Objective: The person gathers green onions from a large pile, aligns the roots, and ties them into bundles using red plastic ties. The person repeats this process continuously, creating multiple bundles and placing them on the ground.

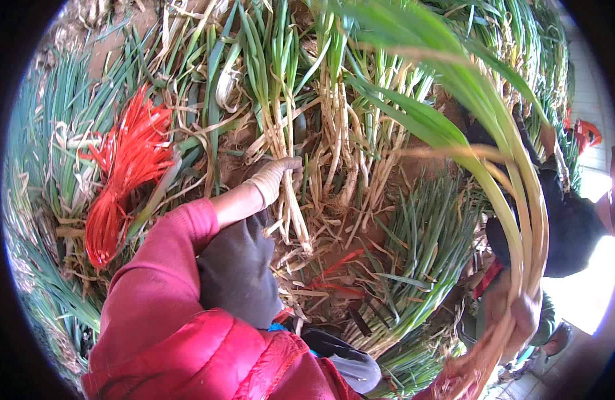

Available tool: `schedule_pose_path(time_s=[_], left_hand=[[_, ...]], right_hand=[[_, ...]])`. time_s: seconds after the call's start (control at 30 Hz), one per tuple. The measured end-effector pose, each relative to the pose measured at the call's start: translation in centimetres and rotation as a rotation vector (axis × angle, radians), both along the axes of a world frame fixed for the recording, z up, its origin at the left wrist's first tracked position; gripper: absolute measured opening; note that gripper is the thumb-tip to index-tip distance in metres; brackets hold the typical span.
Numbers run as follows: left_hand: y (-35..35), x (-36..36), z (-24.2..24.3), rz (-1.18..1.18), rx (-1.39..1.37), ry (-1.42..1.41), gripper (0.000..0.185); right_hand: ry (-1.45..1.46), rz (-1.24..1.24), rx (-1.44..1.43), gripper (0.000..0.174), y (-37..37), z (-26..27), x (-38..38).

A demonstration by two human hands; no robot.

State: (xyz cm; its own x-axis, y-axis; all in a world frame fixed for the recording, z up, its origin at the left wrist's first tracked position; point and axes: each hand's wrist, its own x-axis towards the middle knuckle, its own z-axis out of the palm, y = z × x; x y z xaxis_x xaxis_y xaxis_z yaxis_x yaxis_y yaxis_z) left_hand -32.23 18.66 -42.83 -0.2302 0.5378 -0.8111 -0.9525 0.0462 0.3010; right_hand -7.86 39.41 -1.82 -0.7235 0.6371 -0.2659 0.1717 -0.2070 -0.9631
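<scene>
My left hand (280, 177), in a pale knit glove, grips a few green onions (272, 130) around their white stems. Their leaves point away from me and their root ends lie towards my knees. On the right, my right hand (525, 317) is raised close to the camera, closed around several long green onion stalks (525, 220). The stalks arch up and over to the left, with blurred leaves. Dry, shaggy root ends (480, 362) hang below that hand. Just right of my left hand, loose green onions (340, 135) lie with roots towards me.
A bundle of red plastic strips (120, 200) lies on green onions at left. A pile of green onions (417, 265) is right of my knees, near red strips (345, 272) on the littered soil. People in dark clothing (567, 225) work at far right, beside more onions.
</scene>
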Motion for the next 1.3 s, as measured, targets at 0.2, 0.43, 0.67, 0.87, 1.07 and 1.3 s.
schedule_pose_path(time_s=[0.2, 0.43, 0.67, 0.87, 1.07, 1.3], left_hand=[[2.3, 4.6, -0.2, -0.059, 0.102, 0.046, 0.024], [1.5, 5.7, -2.4, -0.026, 0.073, -0.037, 0.012], [1.0, 5.2, -2.4, -0.2, 0.122, 0.011, 0.018], [0.6, 4.5, -1.4, -0.176, 0.17, -0.143, 0.013], [0.2, 4.3, -0.2, -0.216, 0.07, -0.275, 0.027], [0.8, 1.7, 5.9, -0.185, 0.231, -0.436, 0.028]], right_hand=[[-0.418, -0.269, 0.216, 0.081, -1.6, 1.9, 7.6], [-0.741, -0.285, 0.235, 0.079, -4.9, -1.8, 8.8], [-0.691, -0.026, 0.649, 0.078, 0.9, 1.3, -3.4], [-0.517, 0.314, 1.006, 0.077, 7.9, -7.1, -25.2], [-0.675, 0.489, 1.055, 0.076, 8.4, -26.4, -37.2], [-1.028, 0.509, 0.917, 0.075, 6.5, -42.5, -25.1]])
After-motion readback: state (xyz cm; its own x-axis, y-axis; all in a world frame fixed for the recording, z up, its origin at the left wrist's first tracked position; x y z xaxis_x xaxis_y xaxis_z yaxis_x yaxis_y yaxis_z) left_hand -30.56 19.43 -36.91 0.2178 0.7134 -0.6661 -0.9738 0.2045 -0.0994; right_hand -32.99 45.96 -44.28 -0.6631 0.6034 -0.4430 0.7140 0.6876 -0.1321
